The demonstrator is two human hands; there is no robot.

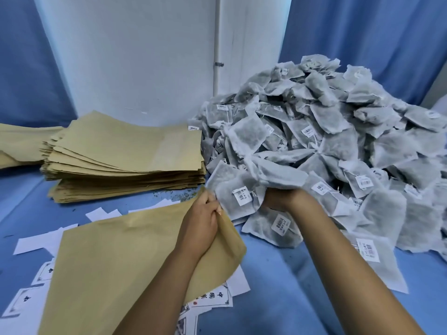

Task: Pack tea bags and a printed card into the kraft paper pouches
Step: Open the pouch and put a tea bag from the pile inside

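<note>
A large kraft paper pouch (116,257) lies across the blue table in front of me. My left hand (202,218) grips its upper right corner at the mouth. My right hand (280,198) holds a bunch of grey tea bags (242,189) with white barcode tags, right beside the pouch mouth at the foot of the big tea bag heap (338,146). Its fingers are mostly hidden under the bags. Printed cards (212,299) with black characters lie partly under the pouch.
A thick stack of flat kraft pouches (125,155) sits at the back left, with more pouches (21,141) at the far left. White cards (36,243) are scattered on the blue cloth. A white wall and blue curtains stand behind.
</note>
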